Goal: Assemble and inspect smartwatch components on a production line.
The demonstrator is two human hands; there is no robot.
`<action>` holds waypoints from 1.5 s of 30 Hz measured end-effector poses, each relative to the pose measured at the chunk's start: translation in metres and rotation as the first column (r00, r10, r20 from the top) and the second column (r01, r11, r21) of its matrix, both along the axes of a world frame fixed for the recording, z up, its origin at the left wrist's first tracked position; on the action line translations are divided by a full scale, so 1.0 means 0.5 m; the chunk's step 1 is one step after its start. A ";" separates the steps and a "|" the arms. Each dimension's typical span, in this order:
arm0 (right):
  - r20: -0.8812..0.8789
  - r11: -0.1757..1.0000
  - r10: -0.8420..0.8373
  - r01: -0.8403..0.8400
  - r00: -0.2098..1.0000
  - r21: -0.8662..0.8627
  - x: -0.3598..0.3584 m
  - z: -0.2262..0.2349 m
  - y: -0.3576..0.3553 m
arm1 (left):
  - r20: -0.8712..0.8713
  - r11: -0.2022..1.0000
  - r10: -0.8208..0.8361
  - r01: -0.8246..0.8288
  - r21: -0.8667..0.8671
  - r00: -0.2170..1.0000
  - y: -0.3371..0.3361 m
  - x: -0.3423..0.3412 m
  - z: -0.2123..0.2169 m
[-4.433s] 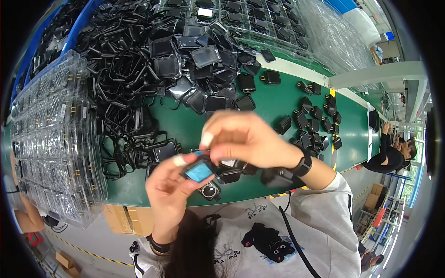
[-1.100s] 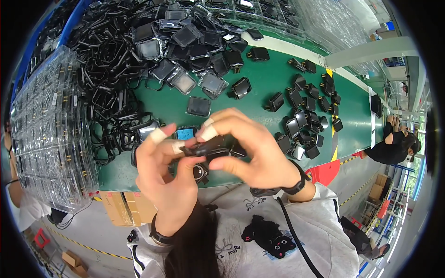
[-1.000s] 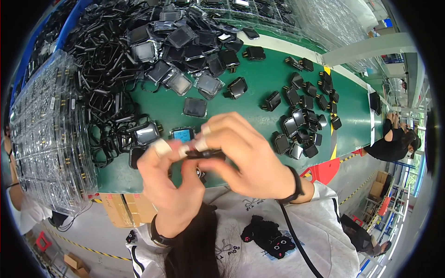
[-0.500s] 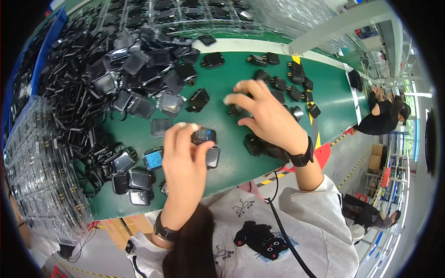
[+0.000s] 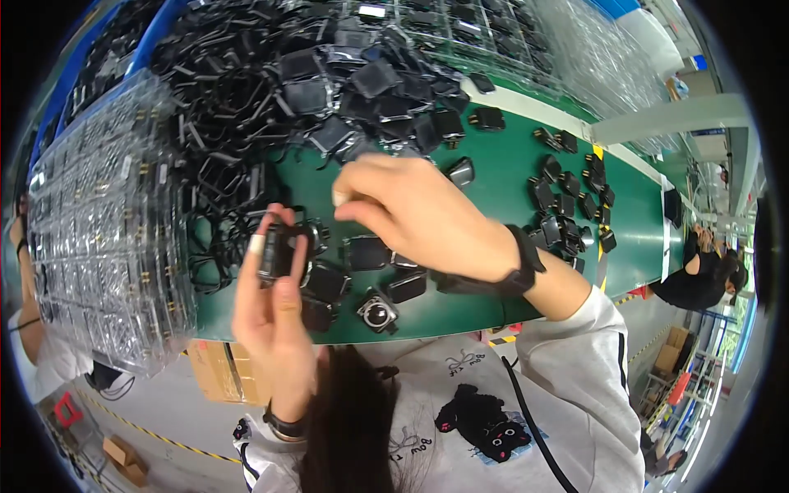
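My left hand [image 5: 275, 308] holds a black square smartwatch body [image 5: 281, 249] on edge between thumb and fingers, above the near left of the bench. My right hand [image 5: 411, 215] hovers to its right, fingers bent, thumb tip a little apart from the finger above it; no object shows between them. Below the right hand lie dark-faced smartwatch bodies [image 5: 367, 253]. One body [image 5: 378, 314] lies with its round silver-ringed back up. More dark bodies [image 5: 326, 283] sit right beside my left hand.
A large heap of black watch parts in clear film [image 5: 374, 78] covers the far left of the green bench [image 5: 509, 156]. Stacked clear trays [image 5: 107, 230] stand at the left. Small black pieces [image 5: 567, 182] are grouped at the right. A co-worker [image 5: 699, 275] sits farther right.
My left hand has moved left and turned up, now with a smartwatch body in it. The right hand has moved left from the small black pieces. The view has shifted.
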State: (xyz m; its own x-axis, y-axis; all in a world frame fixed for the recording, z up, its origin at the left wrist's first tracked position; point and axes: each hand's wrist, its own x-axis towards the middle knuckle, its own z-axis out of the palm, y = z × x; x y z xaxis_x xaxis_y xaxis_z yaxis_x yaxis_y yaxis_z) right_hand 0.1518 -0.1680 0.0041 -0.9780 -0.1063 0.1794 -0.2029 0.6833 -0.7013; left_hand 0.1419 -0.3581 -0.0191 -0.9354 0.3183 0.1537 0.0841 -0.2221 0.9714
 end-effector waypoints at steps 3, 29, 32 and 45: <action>-0.025 0.981 0.063 -0.058 0.998 0.183 -0.052 -0.012 -0.023 | 0.055 0.997 0.072 -0.072 -0.012 0.996 -0.052 -0.025 0.015; 0.095 0.928 -0.060 0.090 0.994 -0.362 0.050 0.050 -0.062 | 0.401 0.927 -0.294 0.157 0.339 0.868 -0.015 0.012 0.014; 0.043 0.900 -0.178 0.180 0.983 -0.397 0.068 0.039 -0.067 | 0.372 0.933 -0.320 0.221 0.285 0.871 -0.018 0.016 0.005; 0.050 0.998 -0.055 0.056 0.997 -0.015 0.035 -0.010 0.038 | 0.464 0.954 -0.187 0.048 0.295 0.866 -0.027 0.014 0.000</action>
